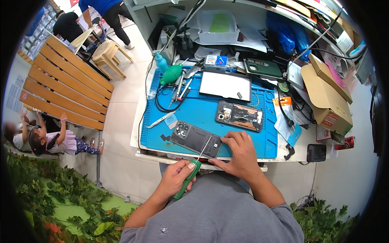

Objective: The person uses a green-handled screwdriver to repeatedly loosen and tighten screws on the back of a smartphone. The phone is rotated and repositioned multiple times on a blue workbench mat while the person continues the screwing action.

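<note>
Head view: left hand [175, 178] grips the green screwdriver [185, 187]; right hand [241, 156] holds the gray phone's right end. Best to steady the gray phone [192, 140] and push softly.

- Repair mat [192, 111] lies on workbench [299, 152].
- Smartphone [194, 139] sits near mat's front edge; tweezers [159, 121] behind-left.
- Opened smartphone [253, 118] lies behind-right of it.
- Flat tray [225, 84] beyond that; air blower [171, 75] left of tray.
- Cardboard box [330, 99] stands right of mat.

Bright, fairly even indoor light; bench [300, 155] mostly sharp; straight edges bowed, rim fading to black.
</note>
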`<state>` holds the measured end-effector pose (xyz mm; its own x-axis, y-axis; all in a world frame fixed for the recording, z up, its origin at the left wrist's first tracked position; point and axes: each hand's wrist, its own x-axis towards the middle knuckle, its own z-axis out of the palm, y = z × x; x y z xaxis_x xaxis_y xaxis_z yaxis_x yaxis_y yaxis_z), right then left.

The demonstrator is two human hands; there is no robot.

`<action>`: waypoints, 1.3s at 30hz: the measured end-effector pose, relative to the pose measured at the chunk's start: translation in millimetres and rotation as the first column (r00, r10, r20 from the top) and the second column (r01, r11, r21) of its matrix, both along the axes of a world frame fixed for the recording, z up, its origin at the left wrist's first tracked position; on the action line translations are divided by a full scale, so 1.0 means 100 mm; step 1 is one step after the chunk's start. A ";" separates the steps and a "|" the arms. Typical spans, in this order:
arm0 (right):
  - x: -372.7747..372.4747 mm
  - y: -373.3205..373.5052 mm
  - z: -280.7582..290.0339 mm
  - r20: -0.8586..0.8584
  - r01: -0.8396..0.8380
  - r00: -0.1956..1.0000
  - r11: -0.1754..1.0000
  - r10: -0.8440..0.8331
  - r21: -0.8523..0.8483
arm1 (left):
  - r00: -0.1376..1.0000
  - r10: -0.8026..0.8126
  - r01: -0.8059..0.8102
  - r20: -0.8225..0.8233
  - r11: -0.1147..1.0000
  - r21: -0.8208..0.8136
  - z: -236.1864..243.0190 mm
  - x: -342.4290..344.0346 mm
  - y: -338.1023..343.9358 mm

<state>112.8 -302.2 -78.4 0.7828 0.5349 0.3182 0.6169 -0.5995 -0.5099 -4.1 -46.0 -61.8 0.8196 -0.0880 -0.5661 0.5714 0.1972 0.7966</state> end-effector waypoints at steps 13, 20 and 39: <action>0.08 0.04 0.09 -0.008 -0.119 0.993 0.993 0.119 -0.020 | 0.999 -0.023 0.023 0.030 0.999 0.026 -0.07 0.00 0.12; 0.13 0.05 0.09 -0.088 -0.128 0.988 0.992 0.126 -0.009 | 0.997 -0.008 0.005 0.079 1.000 0.027 -0.14 0.00 0.15; 0.38 0.17 0.15 -0.201 -0.183 0.964 0.982 0.172 -0.038 | 0.999 0.006 -0.005 0.048 1.000 -0.021 -0.10 -0.01 0.21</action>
<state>151.3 -285.3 -63.1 0.7174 0.6836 0.1341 0.6075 -0.5198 -0.6006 -4.8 -25.4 -71.7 0.8465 -0.0946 -0.5239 0.5311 0.2175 0.8189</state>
